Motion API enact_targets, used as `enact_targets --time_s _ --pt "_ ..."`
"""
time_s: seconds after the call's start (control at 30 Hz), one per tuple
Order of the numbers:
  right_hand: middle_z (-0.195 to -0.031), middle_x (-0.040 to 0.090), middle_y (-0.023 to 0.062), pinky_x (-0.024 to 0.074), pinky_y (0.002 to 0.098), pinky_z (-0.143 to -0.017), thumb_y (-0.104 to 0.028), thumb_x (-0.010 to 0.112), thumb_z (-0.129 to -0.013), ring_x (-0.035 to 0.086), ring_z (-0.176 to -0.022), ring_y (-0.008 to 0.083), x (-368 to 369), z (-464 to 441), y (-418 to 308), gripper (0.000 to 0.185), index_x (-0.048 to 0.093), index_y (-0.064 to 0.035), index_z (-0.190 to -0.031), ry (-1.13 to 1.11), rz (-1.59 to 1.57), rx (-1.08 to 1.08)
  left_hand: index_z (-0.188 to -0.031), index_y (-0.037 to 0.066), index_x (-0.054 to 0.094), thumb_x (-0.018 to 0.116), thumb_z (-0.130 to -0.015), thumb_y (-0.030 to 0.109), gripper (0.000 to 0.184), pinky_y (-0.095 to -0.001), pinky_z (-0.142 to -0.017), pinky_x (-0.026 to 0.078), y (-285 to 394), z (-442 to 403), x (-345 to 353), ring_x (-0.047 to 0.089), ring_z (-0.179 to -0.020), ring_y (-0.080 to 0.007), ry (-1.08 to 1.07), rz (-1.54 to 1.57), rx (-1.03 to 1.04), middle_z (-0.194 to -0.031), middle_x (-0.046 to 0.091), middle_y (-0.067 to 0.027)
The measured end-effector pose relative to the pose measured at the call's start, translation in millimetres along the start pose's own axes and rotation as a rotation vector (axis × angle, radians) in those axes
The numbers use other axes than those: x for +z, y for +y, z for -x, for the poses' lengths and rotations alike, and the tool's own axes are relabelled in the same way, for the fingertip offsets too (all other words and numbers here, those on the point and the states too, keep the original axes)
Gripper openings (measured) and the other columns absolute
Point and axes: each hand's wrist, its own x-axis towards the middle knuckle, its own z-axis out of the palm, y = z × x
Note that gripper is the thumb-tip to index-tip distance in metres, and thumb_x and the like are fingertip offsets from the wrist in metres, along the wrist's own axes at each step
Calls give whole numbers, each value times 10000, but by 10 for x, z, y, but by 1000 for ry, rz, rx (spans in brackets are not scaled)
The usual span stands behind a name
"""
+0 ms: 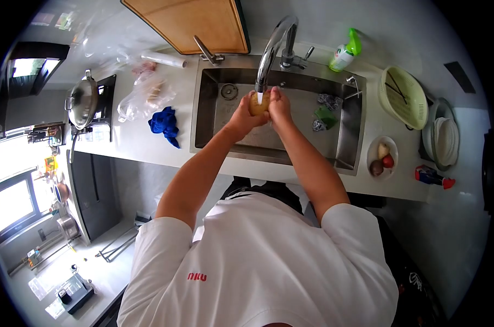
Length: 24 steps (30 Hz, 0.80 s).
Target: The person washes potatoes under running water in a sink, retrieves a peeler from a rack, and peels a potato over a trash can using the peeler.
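Yellowish potato (255, 110) sits in both hands under the running tap (267, 61), above the sink (198, 111); rinsing is under way, and whether it is clean cannot be told. Leftmost on the bench (131, 139), a clear plastic bag (128, 104) has unclear contents. The left hand (245, 116) and right hand (279, 103) close around the potato. Inside the sink, right, lies a green pad (327, 116). Further right, a white plate (373, 150) bears three roundish pieces (387, 161); beyond, a green colander (419, 113) holds dark sticks (404, 98).
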Motion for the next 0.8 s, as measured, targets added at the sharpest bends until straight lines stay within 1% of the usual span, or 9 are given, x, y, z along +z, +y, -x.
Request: enact_targets --time_s 0.1,0.23,0.3,0.33,0.4,0.43,0.53,0.6,0.8 --pt "-1035 686 96 525 361 -865 -266 695 -994 653 -947 201 5 111 17 311 644 -17 -1172 -53 -156 -53 -1415 -11 479 665 -999 324 565 -409 -856 597 13 -75 105 677 -1081 -289 128 177 -143 -1241 623 -150" --pt "-975 671 103 528 359 -839 -223 698 -965 649 -915 198 89 133 178 264 653 -1 -1099 9 -128 -244 -1288 -6 597 485 -1069 467 533 -450 -669 618 160 -342 137 716 -926 -304 367 101 -444 -1080 677 -179" --pt "-1054 660 106 536 368 -865 -164 666 -975 654 -922 214 64 47 151 242 611 -9 -1152 71 17 -119 -1279 9 597 410 -1076 525 584 -438 -604 612 230 -365 149 717 -847 -325 343 136 -580 -1071 682 -183" --pt "-1093 654 108 541 373 -879 -134 649 -980 656 -925 222 58 35 125 240 590 -14 -1178 105 85 -53 -1284 19 594 419 -1072 527 578 -430 -588 605 264 -334 141 713 -822 -319 302 117 -594 -1065 681 -178" --pt "-1071 656 96 543 374 -862 -140 641 -974 657 -906 224 -9 -36 122 223 601 -27 -1161 66 -268 156 -1293 37 588 437 -1063 532 566 -414 -556 590 327 -288 143 706 -772 -308 212 75 -619 -1051 678 -169" --pt "-1059 657 90 544 374 -853 -143 637 -971 658 -897 225 -40 -86 135 214 607 -33 -1153 43 -446 257 -1290 46 588 430 -1060 544 570 -397 -528 570 271 -242 172 692 -736 -292 176 16 -475 -1021 675 -161" --pt "-999 661 82 524 372 -813 -234 677 -971 629 -893 186 -66 -85 124 255 629 -25 -1109 -57 -575 252 -1265 75 595 406 -1053 577 576 -342 -465 508 194 -165 217 640 -641 -244 139 -29 -294 -943 659 -134" --pt "-1018 656 73 515 351 -828 -241 690 -970 623 -927 173 5 97 48 287 629 -24 -1148 -131 -547 144 -1230 97 607 384 -1051 595 574 -298 -448 468 240 -262 135 589 -592 -212 216 123 -501 -908 642 -113" --pt "-1085 661 63 493 324 -862 -279 667 -1001 619 -993 170 148 85 -10 323 631 -47 -1224 -240 -161 -140 -1163 149 621 339 -1050 635 573 -270 -542 484 -580 -473 -577 537 -624 -203 -490 1113 -849 -978 628 -100"
